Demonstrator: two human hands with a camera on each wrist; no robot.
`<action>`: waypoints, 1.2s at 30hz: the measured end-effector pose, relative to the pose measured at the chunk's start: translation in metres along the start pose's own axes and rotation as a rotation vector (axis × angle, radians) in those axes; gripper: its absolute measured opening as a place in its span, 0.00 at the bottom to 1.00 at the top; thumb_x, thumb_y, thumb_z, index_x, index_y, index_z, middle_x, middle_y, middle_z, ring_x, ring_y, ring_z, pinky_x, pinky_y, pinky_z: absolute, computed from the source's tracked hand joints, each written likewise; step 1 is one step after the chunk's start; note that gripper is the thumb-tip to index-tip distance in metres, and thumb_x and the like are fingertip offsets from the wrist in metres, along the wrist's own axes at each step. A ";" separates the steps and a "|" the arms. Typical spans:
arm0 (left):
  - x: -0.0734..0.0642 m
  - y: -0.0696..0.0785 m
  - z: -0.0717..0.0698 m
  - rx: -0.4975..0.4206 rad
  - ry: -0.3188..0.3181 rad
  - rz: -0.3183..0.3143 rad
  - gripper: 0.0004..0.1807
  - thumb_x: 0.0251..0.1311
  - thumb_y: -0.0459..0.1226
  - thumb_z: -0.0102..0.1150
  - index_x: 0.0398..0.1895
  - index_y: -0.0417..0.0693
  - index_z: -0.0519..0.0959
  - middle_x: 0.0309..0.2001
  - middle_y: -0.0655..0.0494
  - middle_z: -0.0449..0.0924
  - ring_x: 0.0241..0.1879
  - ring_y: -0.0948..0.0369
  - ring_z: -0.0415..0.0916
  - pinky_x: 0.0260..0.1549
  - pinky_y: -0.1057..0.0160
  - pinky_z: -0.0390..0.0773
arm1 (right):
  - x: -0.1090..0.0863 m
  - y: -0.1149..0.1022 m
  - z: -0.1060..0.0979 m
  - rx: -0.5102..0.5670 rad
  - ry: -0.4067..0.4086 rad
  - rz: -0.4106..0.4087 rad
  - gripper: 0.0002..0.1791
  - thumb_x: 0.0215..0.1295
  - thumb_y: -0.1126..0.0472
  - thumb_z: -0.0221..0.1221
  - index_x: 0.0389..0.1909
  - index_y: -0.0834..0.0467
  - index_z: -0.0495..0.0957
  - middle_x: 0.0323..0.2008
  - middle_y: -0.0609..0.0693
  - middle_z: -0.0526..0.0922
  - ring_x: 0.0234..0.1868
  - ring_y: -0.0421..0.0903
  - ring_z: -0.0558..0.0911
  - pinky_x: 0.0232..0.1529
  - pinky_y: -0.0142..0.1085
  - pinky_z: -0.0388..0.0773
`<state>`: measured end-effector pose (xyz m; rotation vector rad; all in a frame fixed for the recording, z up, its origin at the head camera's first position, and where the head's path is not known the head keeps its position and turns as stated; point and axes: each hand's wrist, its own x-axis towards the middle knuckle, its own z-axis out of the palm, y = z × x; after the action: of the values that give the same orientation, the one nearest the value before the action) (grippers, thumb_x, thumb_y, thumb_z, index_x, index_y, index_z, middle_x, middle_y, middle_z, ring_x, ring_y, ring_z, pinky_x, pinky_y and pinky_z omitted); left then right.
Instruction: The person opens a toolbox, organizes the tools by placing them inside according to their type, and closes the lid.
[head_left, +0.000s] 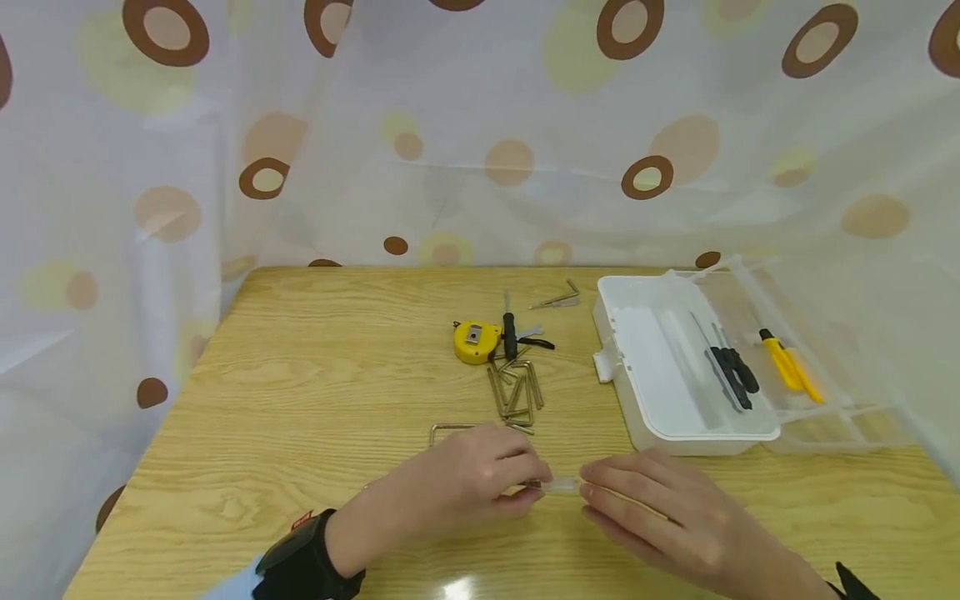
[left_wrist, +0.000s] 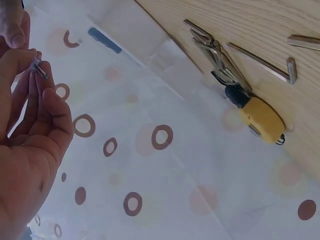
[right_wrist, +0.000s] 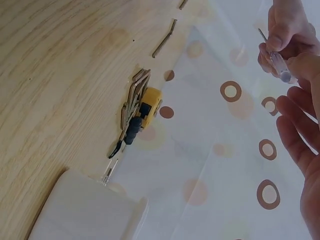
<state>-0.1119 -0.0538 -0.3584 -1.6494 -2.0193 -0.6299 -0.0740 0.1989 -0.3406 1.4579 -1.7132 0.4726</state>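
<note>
In the head view, my left hand pinches a small screwdriver with a clear handle near the front of the wooden table. Its thin metal shaft shows beside the left fingers in the right wrist view, where the clear handle points toward my right hand. The fingertips of my right hand hold the handle's far end, the fingers fairly long and only slightly bent. In the left wrist view, a metal tip pokes out from the left hand.
Beyond the hands lie several hex keys, a yellow tape measure and a black-handled screwdriver. At the right stands an open white toolbox with black-handled tools inside; yellow-handled tools lie in its clear lid.
</note>
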 end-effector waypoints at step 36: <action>-0.131 -0.012 -0.043 0.264 -0.031 -0.697 0.21 0.54 0.45 0.76 0.51 0.50 0.86 0.52 0.55 0.85 0.47 0.56 0.86 0.42 0.49 0.83 | -0.112 0.089 -0.088 -0.548 -0.164 0.648 0.40 0.79 0.39 0.43 0.28 0.71 0.84 0.28 0.64 0.85 0.28 0.59 0.84 0.30 0.27 0.75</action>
<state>-0.0982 -0.1831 -0.4045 -0.7879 -2.5699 -0.5219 -0.1284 0.3567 -0.3557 0.5487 -2.2178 0.1812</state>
